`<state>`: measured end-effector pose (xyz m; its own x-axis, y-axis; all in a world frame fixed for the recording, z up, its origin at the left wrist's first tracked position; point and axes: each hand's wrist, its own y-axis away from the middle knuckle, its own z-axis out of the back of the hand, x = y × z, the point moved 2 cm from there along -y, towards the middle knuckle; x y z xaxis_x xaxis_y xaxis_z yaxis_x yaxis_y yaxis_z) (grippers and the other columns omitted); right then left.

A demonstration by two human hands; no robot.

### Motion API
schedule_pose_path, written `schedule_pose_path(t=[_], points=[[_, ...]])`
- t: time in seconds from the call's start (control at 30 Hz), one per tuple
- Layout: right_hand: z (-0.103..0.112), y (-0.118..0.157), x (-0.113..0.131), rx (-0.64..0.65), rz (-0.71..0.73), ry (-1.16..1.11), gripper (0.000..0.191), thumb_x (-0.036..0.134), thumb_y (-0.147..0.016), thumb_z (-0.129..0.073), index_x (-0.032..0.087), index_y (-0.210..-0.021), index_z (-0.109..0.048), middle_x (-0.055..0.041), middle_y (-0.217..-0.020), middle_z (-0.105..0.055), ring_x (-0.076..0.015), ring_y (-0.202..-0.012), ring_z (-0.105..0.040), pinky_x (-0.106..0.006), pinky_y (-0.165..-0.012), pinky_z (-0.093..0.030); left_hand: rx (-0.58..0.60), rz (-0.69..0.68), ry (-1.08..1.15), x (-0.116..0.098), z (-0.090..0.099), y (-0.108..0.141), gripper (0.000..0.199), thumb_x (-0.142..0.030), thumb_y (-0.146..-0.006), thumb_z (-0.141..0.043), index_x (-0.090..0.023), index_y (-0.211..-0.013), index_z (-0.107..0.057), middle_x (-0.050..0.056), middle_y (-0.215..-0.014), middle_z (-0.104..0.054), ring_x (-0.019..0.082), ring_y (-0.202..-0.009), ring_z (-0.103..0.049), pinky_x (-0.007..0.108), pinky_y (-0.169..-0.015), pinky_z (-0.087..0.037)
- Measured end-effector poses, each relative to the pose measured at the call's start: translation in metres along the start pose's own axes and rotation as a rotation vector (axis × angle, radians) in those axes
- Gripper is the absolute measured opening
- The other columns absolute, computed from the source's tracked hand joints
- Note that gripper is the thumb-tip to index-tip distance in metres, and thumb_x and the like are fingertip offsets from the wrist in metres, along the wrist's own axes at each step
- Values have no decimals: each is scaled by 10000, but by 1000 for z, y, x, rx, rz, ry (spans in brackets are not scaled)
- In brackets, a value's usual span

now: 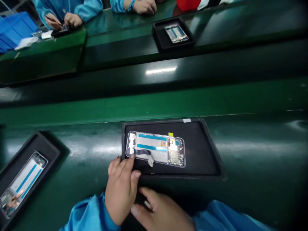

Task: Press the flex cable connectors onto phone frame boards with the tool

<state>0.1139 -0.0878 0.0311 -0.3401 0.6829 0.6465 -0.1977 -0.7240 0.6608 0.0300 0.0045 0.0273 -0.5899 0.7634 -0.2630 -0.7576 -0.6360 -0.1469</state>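
A phone with its back off [154, 149] lies in a shallow black tray [213, 144]. It shows a silvery frame, two blue strips, a circuit board at its right end and a dark flex cable with a pale end [150, 160] sticking out over its near edge. My left hand [122, 189] lies over the tray's near left corner, fingers stretched, index fingertip at the phone's lower left corner. Just below the tray is my right hand [161, 210], its thumb and index finger curled towards each other. Something small and pale shows between them; I cannot make out what.
To the left, another black tray [49, 146] holds a similar opened phone [24, 184]. A third tray [158, 43] with a phone [176, 33] sits across the green bench [154, 102]. Opposite are co-workers' hands [72, 21] in blue sleeves, beside a blue bin [16, 30].
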Motion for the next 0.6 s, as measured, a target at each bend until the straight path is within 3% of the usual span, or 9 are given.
schedule_pose_path(t=[0.13,0.3,0.47,0.6], points=[[12,0,-3,50,-53,18,266,286,-769,-504,253,-1001,-628,-1,-915,-643,-190,-831,-603,-236,-676,-455,57,-57,76,3,10,0,352,-268,-896,-289,-95,-1141,-472,64,-778,-630,195,-761,-556,383,-706,-491],[28,6,-25,48,-81,55,273,331,-792,-470,248,-994,-632,-9,-952,-632,-200,-875,-585,-279,-763,-448,101,-105,98,8,19,-2,323,-188,-873,-324,-119,-1150,-475,80,-892,-632,179,-807,-570,354,-727,-508],[8,5,-6,115,-21,79,221,293,-741,-538,309,-934,-644,32,-825,-656,-182,-743,-621,-217,-562,-443,171,-304,-60,6,27,7,350,-147,-824,-346,-239,-1076,-570,62,-1108,-568,256,-1081,-473,414,-802,-490],[8,8,2,29,47,170,170,239,-762,-513,313,-671,-636,72,-669,-642,-145,-585,-611,-204,-404,-324,153,-357,-74,4,21,9,310,-195,-842,-360,-161,-1064,-574,49,-1013,-620,253,-1038,-508,403,-797,-505]])
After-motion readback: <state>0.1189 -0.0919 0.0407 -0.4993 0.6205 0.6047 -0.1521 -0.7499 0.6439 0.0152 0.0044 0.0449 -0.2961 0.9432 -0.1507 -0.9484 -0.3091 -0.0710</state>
